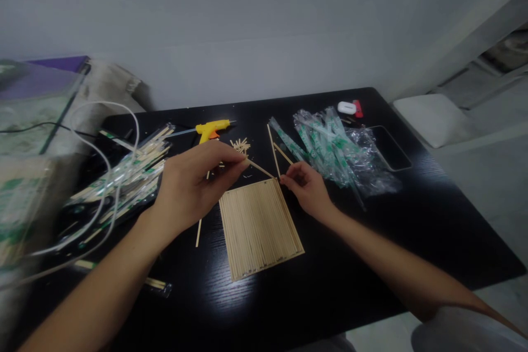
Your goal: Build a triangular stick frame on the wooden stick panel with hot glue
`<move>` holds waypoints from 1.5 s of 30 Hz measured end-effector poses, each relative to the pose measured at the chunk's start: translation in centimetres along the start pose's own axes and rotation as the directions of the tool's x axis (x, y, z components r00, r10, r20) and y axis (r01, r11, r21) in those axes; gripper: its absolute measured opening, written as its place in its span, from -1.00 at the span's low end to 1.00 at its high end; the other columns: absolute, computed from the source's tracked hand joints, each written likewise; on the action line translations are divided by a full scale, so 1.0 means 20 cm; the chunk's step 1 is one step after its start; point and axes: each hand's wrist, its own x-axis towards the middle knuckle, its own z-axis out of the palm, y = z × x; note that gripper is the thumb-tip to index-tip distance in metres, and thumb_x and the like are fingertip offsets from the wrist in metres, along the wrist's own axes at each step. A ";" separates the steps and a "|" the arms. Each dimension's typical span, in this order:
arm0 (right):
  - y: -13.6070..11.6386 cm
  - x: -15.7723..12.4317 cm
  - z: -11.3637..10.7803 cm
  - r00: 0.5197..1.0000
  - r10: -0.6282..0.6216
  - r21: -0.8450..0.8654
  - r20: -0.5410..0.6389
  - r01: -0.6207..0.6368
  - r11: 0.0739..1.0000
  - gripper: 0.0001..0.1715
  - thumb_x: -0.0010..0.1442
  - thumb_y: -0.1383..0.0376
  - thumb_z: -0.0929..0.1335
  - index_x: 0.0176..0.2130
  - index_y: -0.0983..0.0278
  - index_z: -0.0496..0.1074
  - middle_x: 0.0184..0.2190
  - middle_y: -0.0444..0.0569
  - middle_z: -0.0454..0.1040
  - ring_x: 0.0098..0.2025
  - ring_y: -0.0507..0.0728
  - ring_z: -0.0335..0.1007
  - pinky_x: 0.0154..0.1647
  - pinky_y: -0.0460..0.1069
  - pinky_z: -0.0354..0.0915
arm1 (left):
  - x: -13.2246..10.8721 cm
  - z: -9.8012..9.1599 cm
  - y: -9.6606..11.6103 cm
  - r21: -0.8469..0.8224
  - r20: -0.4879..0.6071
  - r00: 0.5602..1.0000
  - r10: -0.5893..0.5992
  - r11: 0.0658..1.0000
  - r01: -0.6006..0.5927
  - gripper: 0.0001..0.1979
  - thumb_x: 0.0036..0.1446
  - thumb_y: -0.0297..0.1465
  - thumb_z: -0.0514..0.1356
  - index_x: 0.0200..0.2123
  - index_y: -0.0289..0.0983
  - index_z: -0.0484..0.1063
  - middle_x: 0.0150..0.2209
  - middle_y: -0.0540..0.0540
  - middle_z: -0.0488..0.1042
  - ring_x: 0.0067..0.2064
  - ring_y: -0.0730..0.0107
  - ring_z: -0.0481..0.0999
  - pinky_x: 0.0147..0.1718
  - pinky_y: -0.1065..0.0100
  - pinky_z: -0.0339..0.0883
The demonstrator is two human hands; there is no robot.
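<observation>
A flat panel of wooden sticks glued side by side [259, 226] lies on the black table [371, 253]. My left hand [193, 184] is above its upper left corner, fingers pinched on one end of a thin wooden stick [260, 169]. My right hand [305, 184] rests at the panel's upper right corner, its fingers pinched at the stick's other end. The stick slants across just above the panel's top edge. Two more loose sticks [277, 151] lie just behind.
A yellow glue gun [211, 128] lies at the back. Short stick offcuts [240, 146] sit beside it. Empty plastic wrappers [338, 148] pile at the right, wrapped chopsticks [132, 168] and white cables [103, 176] at the left. A phone [391, 148] and a white case [346, 107] lie far right.
</observation>
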 end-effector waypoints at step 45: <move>0.03 0.02 0.00 0.994 0.108 0.140 -0.029 -0.103 0.985 -0.58 0.21 -0.05 0.46 -0.23 0.17 0.30 -0.52 -0.21 0.44 -0.56 0.00 0.30 -0.57 -0.07 0.23 | 0.01 -0.01 0.00 0.035 0.012 1.000 0.001 0.999 -0.001 -0.96 0.31 -0.37 0.29 -0.24 -0.17 0.56 -0.28 -0.02 0.65 -0.36 0.40 0.60 -0.41 0.34 0.50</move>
